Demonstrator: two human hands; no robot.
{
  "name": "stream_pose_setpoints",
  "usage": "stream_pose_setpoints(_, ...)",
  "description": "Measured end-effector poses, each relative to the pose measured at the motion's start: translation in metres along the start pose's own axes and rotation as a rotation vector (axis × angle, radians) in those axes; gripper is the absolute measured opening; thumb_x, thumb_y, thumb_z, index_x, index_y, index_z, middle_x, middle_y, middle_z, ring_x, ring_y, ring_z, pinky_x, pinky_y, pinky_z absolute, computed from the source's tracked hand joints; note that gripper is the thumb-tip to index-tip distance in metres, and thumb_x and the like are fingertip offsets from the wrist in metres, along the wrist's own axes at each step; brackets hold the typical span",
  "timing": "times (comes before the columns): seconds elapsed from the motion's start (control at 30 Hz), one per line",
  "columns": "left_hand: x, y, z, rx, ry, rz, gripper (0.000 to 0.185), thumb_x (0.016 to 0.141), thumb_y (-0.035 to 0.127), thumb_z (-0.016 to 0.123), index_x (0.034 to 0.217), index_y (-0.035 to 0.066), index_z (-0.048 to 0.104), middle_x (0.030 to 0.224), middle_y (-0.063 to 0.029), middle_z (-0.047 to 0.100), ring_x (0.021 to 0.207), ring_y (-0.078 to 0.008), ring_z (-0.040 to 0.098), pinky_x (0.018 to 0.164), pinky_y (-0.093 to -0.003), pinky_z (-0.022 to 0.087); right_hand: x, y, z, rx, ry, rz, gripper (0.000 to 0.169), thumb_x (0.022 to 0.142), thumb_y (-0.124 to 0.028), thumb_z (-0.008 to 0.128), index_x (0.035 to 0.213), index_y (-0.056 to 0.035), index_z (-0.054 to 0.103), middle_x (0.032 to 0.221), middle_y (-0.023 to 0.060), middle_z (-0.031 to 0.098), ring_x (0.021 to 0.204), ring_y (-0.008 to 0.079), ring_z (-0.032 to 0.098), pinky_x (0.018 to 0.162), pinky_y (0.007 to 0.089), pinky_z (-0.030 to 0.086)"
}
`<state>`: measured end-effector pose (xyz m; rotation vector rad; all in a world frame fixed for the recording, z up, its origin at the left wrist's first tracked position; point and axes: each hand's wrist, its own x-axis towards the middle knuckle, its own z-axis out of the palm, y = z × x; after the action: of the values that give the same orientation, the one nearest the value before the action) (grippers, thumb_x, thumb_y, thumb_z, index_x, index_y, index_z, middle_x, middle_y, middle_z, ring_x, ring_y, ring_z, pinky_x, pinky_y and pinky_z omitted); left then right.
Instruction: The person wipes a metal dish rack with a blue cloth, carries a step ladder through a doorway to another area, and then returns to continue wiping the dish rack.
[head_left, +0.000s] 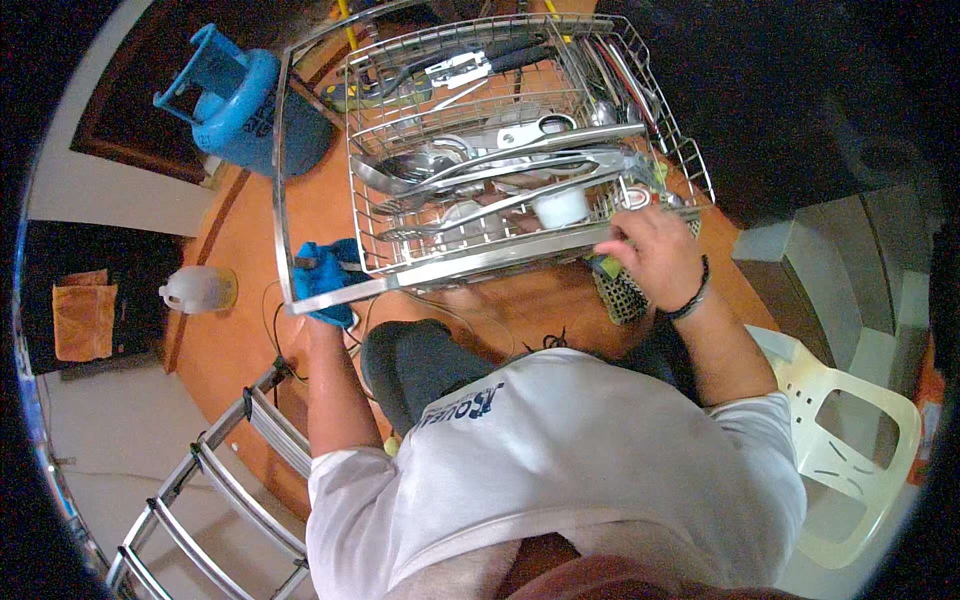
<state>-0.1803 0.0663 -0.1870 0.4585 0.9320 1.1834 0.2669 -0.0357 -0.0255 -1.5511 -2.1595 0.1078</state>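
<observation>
A wire pull-out basket (525, 244) full of cutlery and kitchen tools is in front of me, on a metal frame (281, 195). My left hand (318, 324) grips a blue cloth (322, 279) at the frame's near left corner; the cloth hides most of its fingers. Over the basket's near right corner is my right hand (660, 251), its thumb apart; whether its fingers grip the rim is unclear. Long metal tongs (517, 169), a ladle (379, 176), a white cup-like piece (561, 208) and a white-handled tool (536, 133) lie inside. Spoons and other utensils (611, 82) fill the right-hand compartment.
A blue gas cylinder (255, 112) stands at the far left, with a plastic jug (199, 289) nearer me. An aluminium ladder (225, 472) is at lower left, and a cream plastic chair (855, 442) at right. Cables (277, 330) trail over the orange floor (247, 232).
</observation>
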Motion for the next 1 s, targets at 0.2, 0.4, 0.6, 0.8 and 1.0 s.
stream_pose_setpoints(0.2, 0.032, 0.023, 0.032, 0.573, 0.007, 0.196, 0.025, 0.071, 0.019, 0.043, 0.081, -0.001, 0.053, 0.079, -0.0139, 0.056, 0.067, -0.0246, 0.053, 0.059, -0.0348, 0.044, -0.012, -0.012, 0.012, 0.213, -0.089, -0.063, 0.023, 0.068, -0.023, 0.057, 0.082, -0.0047, 0.051, 0.07, 0.0116, 0.051, 0.065, 0.027, 0.05, 0.057, 0.0361, 0.04)
stream_pose_setpoints(0.4, 0.028, 0.042, 0.057, 0.599, 0.235, 0.157, 0.012, 0.068, 0.01, 0.051, 0.069, 0.001, 0.059, 0.058, -0.0084, 0.056, 0.046, -0.0177, 0.052, 0.041, -0.0267, 0.042, -0.013, -0.022, 0.001, 0.564, -0.382, -0.266, 0.042, 0.068, -0.016, 0.057, 0.106, -0.0029, 0.046, 0.079, 0.0127, 0.052, 0.072, 0.0267, 0.05, 0.064, 0.0338, 0.04)
stream_pose_setpoints(0.6, -0.02, 0.058, 0.084, 1.53, 0.116, 0.479, 0.017, 0.059, 0.017, 0.063, 0.072, 0.006, 0.06, 0.058, -0.0043, 0.056, 0.05, -0.016, 0.053, 0.047, -0.0294, 0.043, -0.029, 0.045, -0.027, 0.528, 0.008, 0.087, 0.032, 0.072, -0.014, 0.053, 0.101, -0.002, 0.049, 0.087, 0.0123, 0.054, 0.078, 0.0242, 0.052, 0.072, 0.0301, 0.041)
stream_pose_setpoints(0.8, -0.066, 0.065, 0.076, 1.941, 0.085, 0.724, 0.028, 0.047, 0.016, 0.07, 0.073, 0.009, 0.062, 0.067, -0.0076, 0.06, 0.057, -0.0191, 0.057, 0.056, -0.0284, 0.046, -0.056, 0.12, -0.006, 0.61, 0.171, 0.474, 0.034, 0.073, -0.014, 0.054, 0.105, -0.0037, 0.048, 0.089, 0.0076, 0.051, 0.082, 0.0174, 0.049, 0.076, 0.0278, 0.038)
stream_pose_setpoints(1.0, -0.096, 0.073, 0.127, 2.042, 0.168, 0.821, 0.021, 0.049, 0.014, 0.068, 0.069, 0.011, 0.062, 0.063, -0.0045, 0.06, 0.055, -0.019, 0.057, 0.05, -0.0284, 0.044, -0.053, 0.131, 0.032, 0.493, 0.12, 0.525, 0.038, 0.072, -0.017, 0.056, 0.107, -0.0058, 0.046, 0.092, 0.0092, 0.047, 0.08, 0.018, 0.047, 0.074, 0.0272, 0.038)
